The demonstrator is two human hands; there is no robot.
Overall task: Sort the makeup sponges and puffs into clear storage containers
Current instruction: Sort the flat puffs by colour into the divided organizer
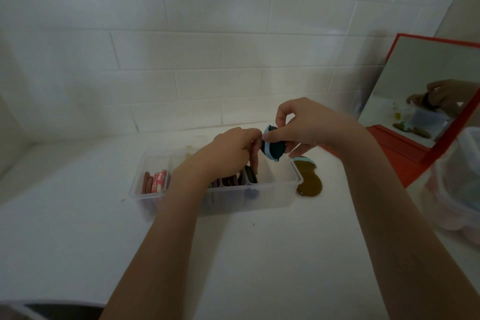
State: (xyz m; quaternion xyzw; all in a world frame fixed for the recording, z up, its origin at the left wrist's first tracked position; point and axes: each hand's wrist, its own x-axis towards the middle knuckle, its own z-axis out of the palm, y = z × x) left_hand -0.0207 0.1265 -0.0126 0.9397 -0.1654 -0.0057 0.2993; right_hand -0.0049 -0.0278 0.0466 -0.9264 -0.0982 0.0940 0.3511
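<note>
One head-worn wide-angle view looks forward and down, close over the desk (78,241), toward the tiled wall (181,47) filling the upper frame; both forearms reach in from the bottom edge.

Two hands (233,153) work over one divided clear container (272,189). One dark teal puff (274,149) is held up, two olive-brown puffs (309,184) lie beside the container, and one red-framed mirror (426,101) stands right (puffs inside are too crowded to count).
</note>
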